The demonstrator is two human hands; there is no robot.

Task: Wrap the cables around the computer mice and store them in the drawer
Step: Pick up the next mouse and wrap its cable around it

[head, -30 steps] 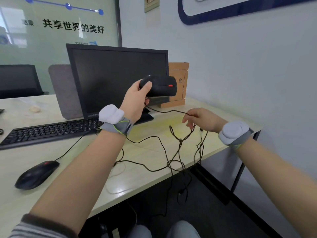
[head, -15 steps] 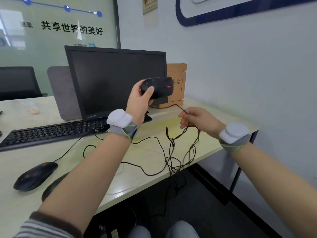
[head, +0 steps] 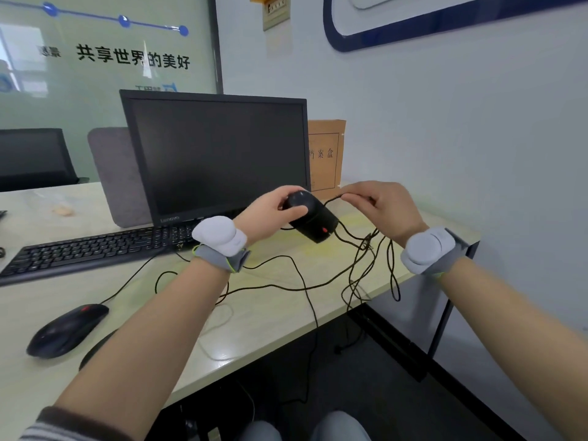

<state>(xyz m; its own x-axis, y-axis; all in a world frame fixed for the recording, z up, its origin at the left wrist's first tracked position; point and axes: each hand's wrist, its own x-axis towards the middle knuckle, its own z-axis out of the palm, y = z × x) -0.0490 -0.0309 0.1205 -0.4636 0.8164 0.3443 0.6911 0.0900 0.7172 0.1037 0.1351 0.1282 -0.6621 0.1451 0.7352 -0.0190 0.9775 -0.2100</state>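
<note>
Two mice, one (head: 310,219) gripped by left hand (head: 270,214), other (head: 66,329) on desk (head: 254,319), right hand (head: 386,206) pinching cable (head: 334,197)

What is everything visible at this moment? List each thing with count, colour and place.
held mouse: 1, black with red wheel, above the desk in the left hand
cable: 1, black, running from the held mouse to the right hand, loose loops over the desk edge
second mouse: 1, black, near left on the desk
keyboard: 1, black, before the monitor
monitor: 1, black, screen dark, centre back
file box: 1, brown, behind the monitor by the wall
desk: 1, pale wood
wrist bands: 2, grey, one per wrist
left hand: 1, grip on the held mouse
right hand: 1, pinching the cable
</note>
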